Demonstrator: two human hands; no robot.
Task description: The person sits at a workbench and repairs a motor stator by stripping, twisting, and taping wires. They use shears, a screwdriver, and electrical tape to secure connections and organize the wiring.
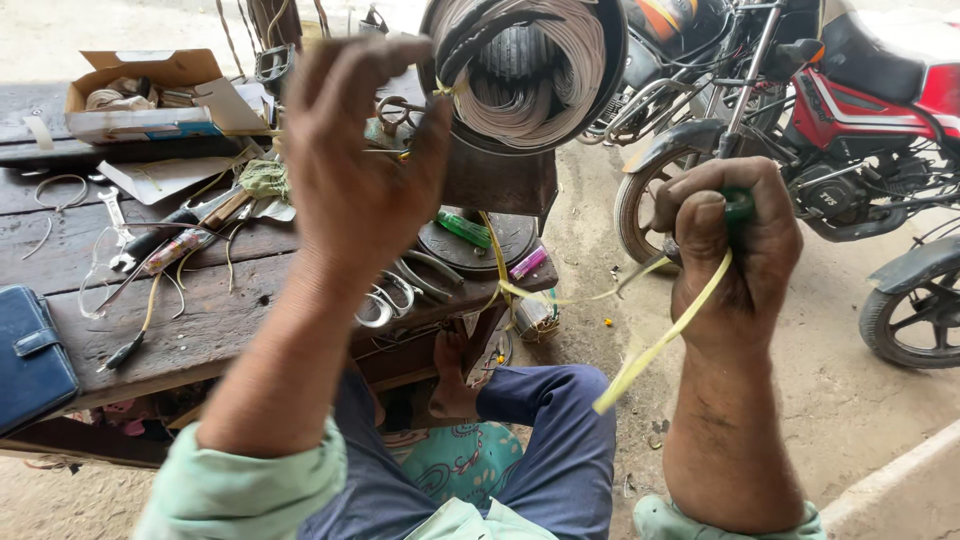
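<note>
**Yellow strip pulled taut between two raised hands**

Behind the right hand, the largest things in view are the parked motorcycles (860, 110), red and black, standing on the sandy ground just beyond the fist. To the left of the left hand spreads the dark wooden workbench (200, 330), littered with tools. Right behind the left hand's fingertips hangs a big coil of pale cord (530, 70) wound inside a round black rim. Far left of that hand, at the bench's back edge, sits an open cardboard box (150, 95); at the near left corner lies a blue wallet (30, 360). Below the left wrist rest pliers (425, 275) and a green tube (462, 228) on a round dark plate.

The left hand (355, 170) is raised, fingers bent loosely forward, back of the hand to the camera; whether it pinches anything cannot be told. The right hand (735, 250) is closed tight in a fist around a green-handled tool (738, 203). A thin yellow strip (660, 345) runs from under that fist down towards the knee and leftward to the bench edge.
</note>
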